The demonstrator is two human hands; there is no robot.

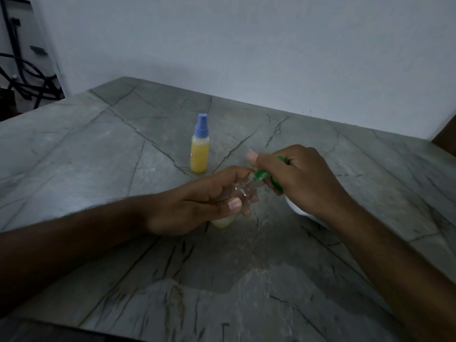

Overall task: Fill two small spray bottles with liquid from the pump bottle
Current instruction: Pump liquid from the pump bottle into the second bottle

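A small spray bottle (199,149) with a blue cap stands upright on the table, filled with yellow liquid. My left hand (197,203) grips a second small clear bottle (223,221), tilted, with a little pale yellow liquid at its bottom end. My right hand (301,176) is closed on the green pump head (259,176) of the pump bottle, and its nozzle meets the clear bottle's mouth. The pump bottle's white body (297,208) shows only as a sliver under my right wrist.
The grey stone-patterned table (98,156) runs to a pale wall at the back. Dark cables and a stand (22,77) lie beyond the table's far left corner. A brown edge (445,141) shows at the far right.
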